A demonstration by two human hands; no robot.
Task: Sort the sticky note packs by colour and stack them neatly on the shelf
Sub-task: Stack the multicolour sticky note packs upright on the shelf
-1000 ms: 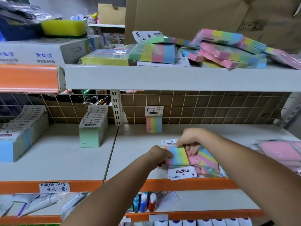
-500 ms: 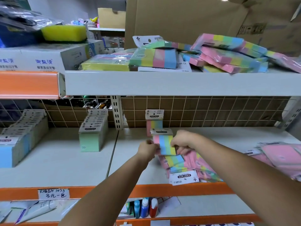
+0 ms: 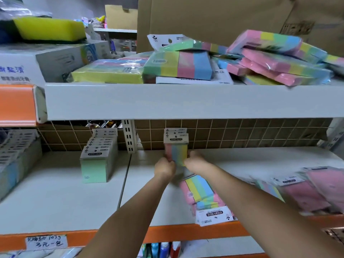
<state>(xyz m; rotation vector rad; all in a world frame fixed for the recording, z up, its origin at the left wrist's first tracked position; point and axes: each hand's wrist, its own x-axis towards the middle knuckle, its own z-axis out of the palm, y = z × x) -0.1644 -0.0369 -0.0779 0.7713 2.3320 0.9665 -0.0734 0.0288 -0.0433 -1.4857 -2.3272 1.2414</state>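
Since a second ago both hands have carried a rainbow-striped sticky note pack (image 3: 177, 153) from the near pile to the far back of the middle shelf (image 3: 55, 202), where it now stands upright against another striped pack just behind it, close to the brown wire grid (image 3: 242, 133). The left hand (image 3: 164, 169) grips the pack's lower left edge with curled fingers; the right hand (image 3: 195, 162) grips its lower right edge the same way. The two hands lie just beside each other, the pack between them.

Near the shelf's orange front lip (image 3: 176, 233), under the right forearm, lies a loose pile of striped packs (image 3: 202, 192), the lowest card header reading STICKY NOTE. Further right lies a heap of pink packs (image 3: 316, 190). To the left stands a row of green packs (image 3: 97, 162), and at the far left a row of blue packs (image 3: 13, 172). The upper shelf (image 3: 186, 101) carries a jumble of striped packs (image 3: 270, 60) and a yellow sponge (image 3: 50, 27) on a white box.
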